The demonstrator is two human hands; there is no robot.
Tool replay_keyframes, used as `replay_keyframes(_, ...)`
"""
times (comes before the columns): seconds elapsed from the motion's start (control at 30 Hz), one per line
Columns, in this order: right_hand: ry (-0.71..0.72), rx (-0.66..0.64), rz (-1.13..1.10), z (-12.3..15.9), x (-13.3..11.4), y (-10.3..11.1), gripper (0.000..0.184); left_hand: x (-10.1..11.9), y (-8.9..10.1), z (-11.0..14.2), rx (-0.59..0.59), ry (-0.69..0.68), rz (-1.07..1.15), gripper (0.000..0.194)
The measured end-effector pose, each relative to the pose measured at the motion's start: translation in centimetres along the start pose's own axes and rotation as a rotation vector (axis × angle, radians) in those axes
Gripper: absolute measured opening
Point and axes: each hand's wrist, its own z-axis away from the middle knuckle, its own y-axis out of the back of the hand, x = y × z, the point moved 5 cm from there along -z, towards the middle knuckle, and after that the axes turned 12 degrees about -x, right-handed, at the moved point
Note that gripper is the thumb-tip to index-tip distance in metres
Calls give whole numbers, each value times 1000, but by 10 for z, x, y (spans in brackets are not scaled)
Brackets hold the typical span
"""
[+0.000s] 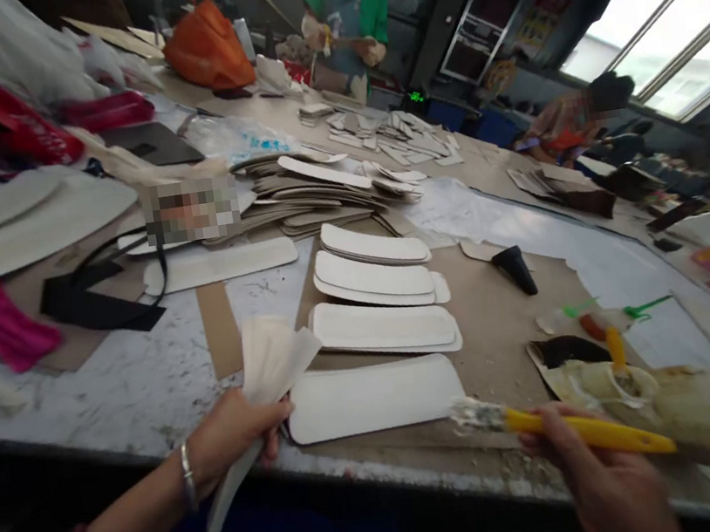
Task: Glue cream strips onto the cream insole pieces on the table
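My left hand (pixel 237 432) is closed on a stack of thin white strips (pixel 269 362) that fan up over the table edge and hang down below it. My right hand (pixel 606 477) grips a yellow-handled brush (pixel 573 429), its glue-caked bristles pointing left toward a flat white rounded panel (pixel 373 397) lying at the table's front edge. Behind that panel lie three more stacks of white panels (pixel 379 298) on brown cardboard (pixel 500 316).
A glue-smeared container (pixel 680 414) with brushes sits at the right. A black cone-shaped object (pixel 517 268) lies on the cardboard. Piles of beige cut pieces (pixel 325 195) fill the middle. One person in green (pixel 346 16) stands at the far end, another (pixel 580 129) sits on the right.
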Motion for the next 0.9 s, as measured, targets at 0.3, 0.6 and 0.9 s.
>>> replay_keyframes(0.3, 37, -440, -139, 31, -37, -153, 29, -2, 4, -2, -16, -42, 13, 23)
replay_keyframes(0.6, 66, -351, -31, 40, -54, -161, 29, -6, 4, -6, -31, -28, 38, 19)
replay_keyframes(0.9, 122, -381, 122, 34, -41, -166, 28, -5, 3, -3, -7, -1, 33, 21)
